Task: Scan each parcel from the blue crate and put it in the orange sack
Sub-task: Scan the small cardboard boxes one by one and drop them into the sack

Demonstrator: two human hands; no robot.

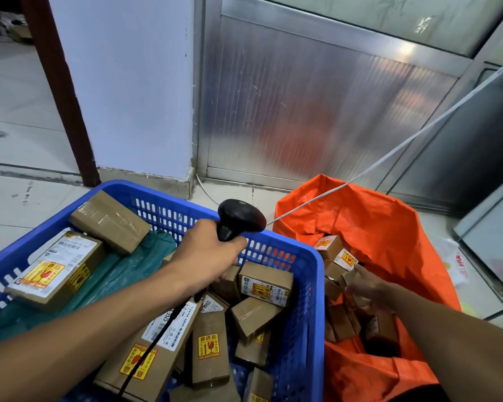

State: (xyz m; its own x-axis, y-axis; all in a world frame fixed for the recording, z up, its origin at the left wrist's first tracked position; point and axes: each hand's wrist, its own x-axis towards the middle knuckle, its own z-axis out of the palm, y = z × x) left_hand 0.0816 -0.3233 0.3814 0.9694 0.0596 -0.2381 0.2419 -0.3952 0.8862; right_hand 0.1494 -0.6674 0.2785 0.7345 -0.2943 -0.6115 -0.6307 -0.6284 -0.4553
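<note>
A black handheld barcode scanner [240, 219] is gripped by the left hand [208, 253], whose fingers are curled round its handle above the blue slotted plastic crate [305, 285]; a black cable is seen trailing from the handle down across the parcels. The right hand [366, 285] is reached into the open orange woven sack [375, 224], its fingers spread loosely and holding nothing, with the fingertips just beside a small brown cardboard parcel with a yellow fragile sticker [336, 250] lying among the others there. The task is judged to be partly done: a fair number of small brown boxes are already seen inside the sack, while many more are left in the crate, among them a long flat carton with a white shipping label [61, 271], a plain taped brown carton [109, 221] propped against the crate's back wall, and a jumble of small boxes in the right half. A green plastic bag [122, 274] is also seen lying in the crate. Both containers are stood on a pale tiled floor [15, 204], close to a white wall corner [128, 82] and a ribbed metal door panel [317, 97]. A white cord [404, 143] is stretched diagonally above the sack.
</note>
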